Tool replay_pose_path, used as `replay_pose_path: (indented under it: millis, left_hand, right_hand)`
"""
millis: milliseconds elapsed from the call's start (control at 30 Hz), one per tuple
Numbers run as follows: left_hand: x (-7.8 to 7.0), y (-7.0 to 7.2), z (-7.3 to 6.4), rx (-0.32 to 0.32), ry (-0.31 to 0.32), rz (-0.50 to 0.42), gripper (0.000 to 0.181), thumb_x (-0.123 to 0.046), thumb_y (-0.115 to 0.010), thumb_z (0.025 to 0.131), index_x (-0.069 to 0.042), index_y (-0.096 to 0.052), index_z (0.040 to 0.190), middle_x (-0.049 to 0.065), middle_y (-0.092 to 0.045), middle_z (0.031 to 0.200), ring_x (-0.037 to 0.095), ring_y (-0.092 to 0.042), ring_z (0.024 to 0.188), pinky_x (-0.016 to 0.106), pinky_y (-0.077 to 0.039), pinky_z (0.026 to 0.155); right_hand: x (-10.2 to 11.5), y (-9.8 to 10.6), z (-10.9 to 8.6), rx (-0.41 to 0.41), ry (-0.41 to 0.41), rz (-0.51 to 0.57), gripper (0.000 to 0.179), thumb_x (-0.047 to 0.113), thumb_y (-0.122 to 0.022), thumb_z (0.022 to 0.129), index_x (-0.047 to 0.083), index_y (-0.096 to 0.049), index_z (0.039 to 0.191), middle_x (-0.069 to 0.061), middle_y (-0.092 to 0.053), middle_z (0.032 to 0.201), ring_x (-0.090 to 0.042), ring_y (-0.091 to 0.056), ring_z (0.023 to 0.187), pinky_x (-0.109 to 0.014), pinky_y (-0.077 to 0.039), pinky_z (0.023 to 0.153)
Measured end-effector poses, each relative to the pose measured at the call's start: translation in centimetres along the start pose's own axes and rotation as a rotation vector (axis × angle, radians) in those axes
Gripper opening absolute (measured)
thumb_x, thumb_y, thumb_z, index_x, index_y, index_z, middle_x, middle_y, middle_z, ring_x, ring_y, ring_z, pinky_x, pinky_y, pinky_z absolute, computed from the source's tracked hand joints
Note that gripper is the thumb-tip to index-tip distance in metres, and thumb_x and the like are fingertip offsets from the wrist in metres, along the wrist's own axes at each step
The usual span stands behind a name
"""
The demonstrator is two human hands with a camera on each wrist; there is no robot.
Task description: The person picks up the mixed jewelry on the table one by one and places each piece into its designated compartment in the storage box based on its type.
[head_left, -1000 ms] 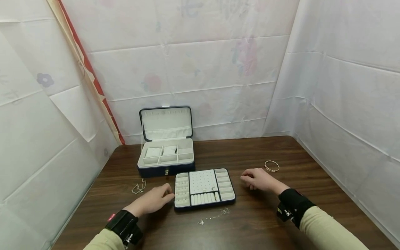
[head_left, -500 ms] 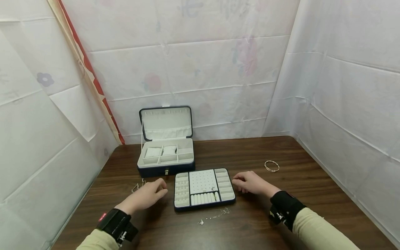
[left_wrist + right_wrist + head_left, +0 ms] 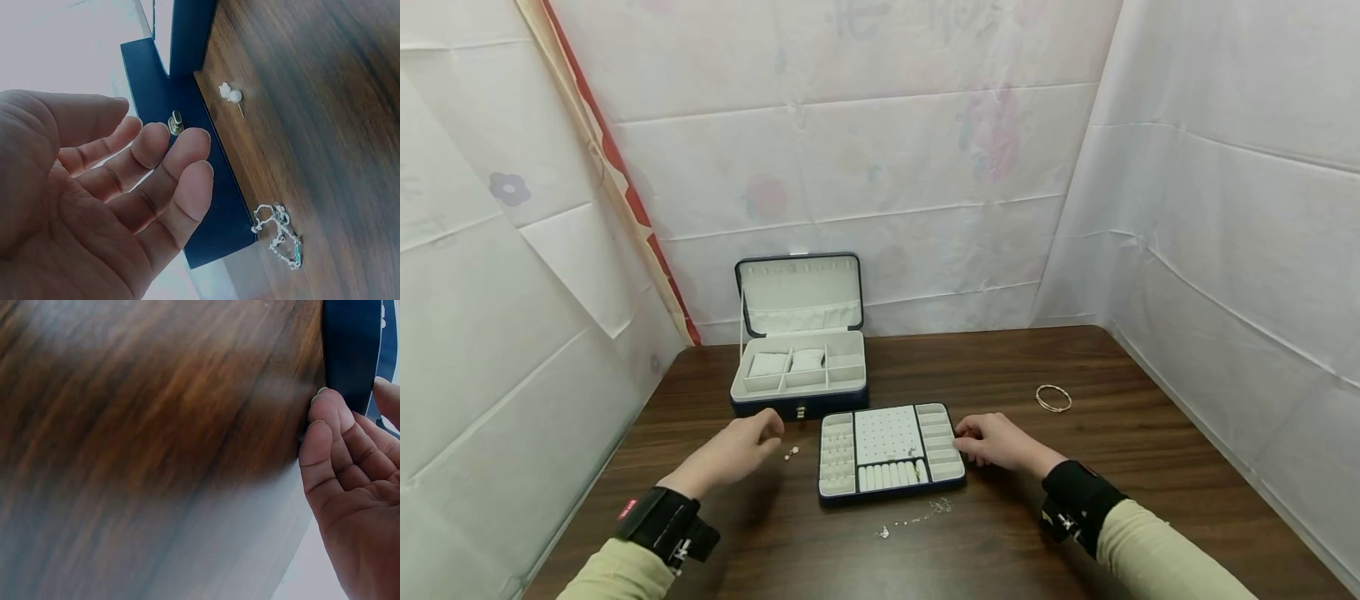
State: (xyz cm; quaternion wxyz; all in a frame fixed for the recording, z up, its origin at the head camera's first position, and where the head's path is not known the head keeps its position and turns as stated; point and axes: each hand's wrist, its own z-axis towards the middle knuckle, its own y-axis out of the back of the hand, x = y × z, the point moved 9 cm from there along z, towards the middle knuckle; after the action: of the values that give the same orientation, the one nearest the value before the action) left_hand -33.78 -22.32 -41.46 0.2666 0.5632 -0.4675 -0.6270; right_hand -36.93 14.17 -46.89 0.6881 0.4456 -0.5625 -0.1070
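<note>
My left hand [image 3: 726, 454] hovers over the table in front of the jewelry box [image 3: 797, 407], fingers loosely bent and holding nothing. In the left wrist view, a pair of pearl earrings [image 3: 231, 94] and a silver chain bracelet [image 3: 278, 234] lie on the wood beyond the fingers. The head view shows the earrings [image 3: 792, 452] just right of that hand, which hides the bracelet. My right hand [image 3: 1000, 442] is at the right edge of the navy jewelry tray [image 3: 891, 498]. Its thumb [image 3: 389, 397] is at the rim and its fingers are bent against the side.
The box's lid [image 3: 801, 292] stands raised; two small cushions sit in its compartments. Small earrings [image 3: 912, 452] and a ring are in the tray. A thin necklace [image 3: 917, 518] lies in front of it, and a gold bangle [image 3: 1053, 398] lies at right.
My left hand has moved left and away from the tray, uncovering the pearl earrings and covering the bracelet. My right hand has moved left to the tray's edge.
</note>
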Motion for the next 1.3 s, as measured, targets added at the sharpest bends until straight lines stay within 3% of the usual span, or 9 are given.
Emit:
replay_pose_path:
  millis: [333,500,633,900,1300]
  left_hand:
    - [0.2,0.0,0.7,-0.010,-0.016,0.027,0.014,-0.006,-0.068,0.096,-0.008,-0.062,0.108,0.001,-0.061,0.085,0.016,-0.054,0.073,0.036,-0.046,0.064]
    - [0.4,-1.0,1.2,-0.012,-0.050,0.078,0.014,-0.003,-0.073,0.089,-0.012,-0.065,0.096,-0.001,-0.061,0.083,0.015,-0.055,0.074,0.037,-0.048,0.066]
    - [0.9,-2.0,1.8,0.003,-0.022,0.116,0.016,-0.005,-0.077,0.085,-0.014,-0.065,0.091,-0.002,-0.062,0.083,0.016,-0.055,0.074,0.039,-0.049,0.067]
    - [1.1,-3.3,2.5,-0.004,0.030,0.197,0.017,-0.014,-0.081,0.086,-0.016,-0.064,0.087,-0.004,-0.061,0.082,0.015,-0.055,0.072,0.039,-0.048,0.063]
    - [-0.1,-4.0,2.8,-0.060,-0.028,0.286,0.017,-0.007,-0.075,0.090,-0.013,-0.060,0.083,-0.001,-0.060,0.078,0.016,-0.056,0.069,0.041,-0.050,0.063]
  right_hand:
    - [0.1,-0.3,0.2,0.035,0.003,-0.018,0.027,0.024,-0.065,0.102,0.001,-0.066,0.117,0.001,-0.064,0.076,-0.015,-0.061,0.064,-0.031,-0.051,0.059]
    - [0.2,-0.5,0.2,0.054,-0.016,-0.017,0.025,0.023,-0.064,0.102,0.002,-0.066,0.116,0.000,-0.064,0.077,-0.015,-0.061,0.065,-0.032,-0.051,0.060]
    - [0.2,-0.5,0.2,0.067,-0.035,-0.020,0.024,0.023,-0.064,0.102,0.003,-0.066,0.115,0.000,-0.064,0.077,-0.015,-0.061,0.066,-0.032,-0.051,0.061]
    - [0.4,-0.4,0.1,0.079,-0.050,-0.008,0.022,0.023,-0.065,0.102,0.005,-0.066,0.113,-0.002,-0.064,0.079,-0.017,-0.061,0.068,-0.033,-0.051,0.062]
    - [0.6,-0.4,0.2,0.091,-0.040,-0.011,0.021,0.021,-0.064,0.103,0.004,-0.066,0.114,-0.002,-0.064,0.079,-0.018,-0.061,0.068,-0.033,-0.051,0.063]
